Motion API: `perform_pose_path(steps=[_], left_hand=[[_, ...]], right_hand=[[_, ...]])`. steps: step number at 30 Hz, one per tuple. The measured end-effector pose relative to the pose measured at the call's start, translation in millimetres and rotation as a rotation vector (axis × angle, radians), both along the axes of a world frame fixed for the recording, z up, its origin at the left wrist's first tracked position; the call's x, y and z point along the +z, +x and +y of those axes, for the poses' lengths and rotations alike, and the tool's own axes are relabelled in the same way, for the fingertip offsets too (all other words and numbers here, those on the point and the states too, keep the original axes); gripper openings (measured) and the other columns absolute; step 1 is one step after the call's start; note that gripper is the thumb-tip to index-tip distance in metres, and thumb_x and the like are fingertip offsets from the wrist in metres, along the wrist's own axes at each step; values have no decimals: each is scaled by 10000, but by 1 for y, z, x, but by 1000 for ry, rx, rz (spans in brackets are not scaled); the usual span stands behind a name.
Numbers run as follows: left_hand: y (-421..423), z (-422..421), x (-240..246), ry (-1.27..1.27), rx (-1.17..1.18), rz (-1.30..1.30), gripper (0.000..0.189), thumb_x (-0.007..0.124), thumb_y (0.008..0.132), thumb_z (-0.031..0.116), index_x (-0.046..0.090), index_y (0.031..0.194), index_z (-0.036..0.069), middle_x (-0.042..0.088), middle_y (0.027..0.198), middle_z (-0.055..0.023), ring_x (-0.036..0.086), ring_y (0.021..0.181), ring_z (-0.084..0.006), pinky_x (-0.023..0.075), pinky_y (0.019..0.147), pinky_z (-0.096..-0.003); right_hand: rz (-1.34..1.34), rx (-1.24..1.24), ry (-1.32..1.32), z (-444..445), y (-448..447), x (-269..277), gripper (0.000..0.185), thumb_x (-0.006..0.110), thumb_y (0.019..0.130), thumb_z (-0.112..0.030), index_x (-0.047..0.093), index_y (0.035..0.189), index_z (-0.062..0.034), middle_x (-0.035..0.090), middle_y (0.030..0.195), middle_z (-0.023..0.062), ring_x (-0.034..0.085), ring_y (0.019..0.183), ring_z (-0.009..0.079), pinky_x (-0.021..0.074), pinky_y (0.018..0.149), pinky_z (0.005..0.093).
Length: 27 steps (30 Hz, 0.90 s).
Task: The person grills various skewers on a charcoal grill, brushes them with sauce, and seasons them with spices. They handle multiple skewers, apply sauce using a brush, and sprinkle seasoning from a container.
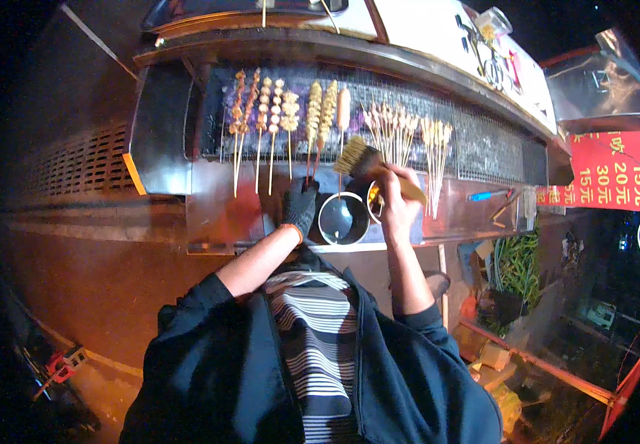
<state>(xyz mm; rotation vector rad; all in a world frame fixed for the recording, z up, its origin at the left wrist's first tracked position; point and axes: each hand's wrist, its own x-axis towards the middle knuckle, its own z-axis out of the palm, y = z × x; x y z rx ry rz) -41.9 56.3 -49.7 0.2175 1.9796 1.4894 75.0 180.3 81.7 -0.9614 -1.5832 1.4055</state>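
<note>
My right hand (pixel 399 197) grips a wide basting brush (pixel 353 155) by its handle, bristles pointing left over the grill's front edge. My left hand (pixel 301 201), in a dark knitted glove, has its fingers around the stick ends of two spiral-cut skewers (pixel 321 114), which lie on the grill (pixel 478 139). Beside them a sausage skewer (pixel 343 109) rests near the bristles. Below the brush stand a round metal pot (pixel 343 219) with dark contents and a second container (pixel 374 201), partly hidden behind my right hand.
Left on the grill lie browned meat skewers (pixel 237 114), ball skewers (pixel 265 105) and a chunky skewer (pixel 289 114). Bundles of thin skewers (pixel 391 125) lie to the right. A blue-handled tool (pixel 489 195) rests on the metal ledge (pixel 450 222). A red sign (pixel 611 172) with writing hangs far right.
</note>
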Motion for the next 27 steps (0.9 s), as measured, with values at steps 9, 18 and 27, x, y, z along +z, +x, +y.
perform_pose_path(steps=[9, 18, 27], left_hand=[[3, 10, 20, -281, -156, 442, 312, 459, 947, 283, 608, 991, 13, 640, 953, -248, 603, 936, -433, 462, 780, -505], [-3, -3, 7, 645, -103, -825, 301, 524, 966, 203, 578, 1126, -46, 372, 590, 51, 378, 494, -74, 530, 579, -309], [0, 8, 11, 537, 81, -969, 306, 517, 977, 284, 620, 1067, 10, 388, 592, 47, 354, 489, -76, 341, 479, -214]], right_hand=[[-705, 45, 155, -67, 65, -148, 128, 655, 828, -150, 619, 875, -36, 663, 802, 185, 656, 709, 345, 520, 647, 382], [-674, -18, 157, -59, 73, -184, 122, 648, 840, -153, 621, 871, -38, 670, 754, 192, 686, 739, 340, 518, 664, 401], [-407, -62, 8, -60, 100, -90, 99, 597, 913, -71, 640, 971, -3, 679, 800, 44, 591, 711, 74, 481, 654, 247]])
